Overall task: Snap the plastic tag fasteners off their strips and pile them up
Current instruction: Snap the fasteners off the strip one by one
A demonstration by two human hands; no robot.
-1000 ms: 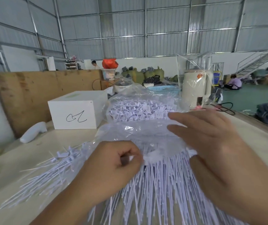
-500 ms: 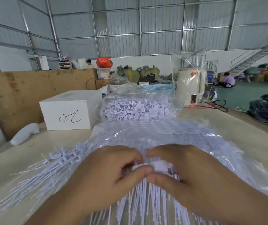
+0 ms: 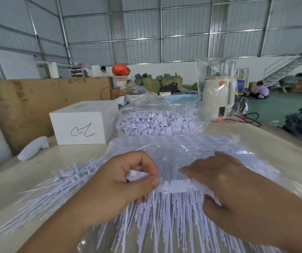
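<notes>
The strip of white tag fasteners lies crosswise on the table, its long axis running left to right between the two hands, with the thin tails fanning out toward the near edge. The left hand pinches a snapped-off piece between thumb and curled fingers, just left of the strip's end. The right hand has fingers reaching over the strip's right part and the thumb tucked under, apparently clamping it; both hands are about equally close. A loose pile of fasteners spreads to the left. Motion blur and clear wrap hide exactly where the strip ends and how the right fingertips sit on it.
</notes>
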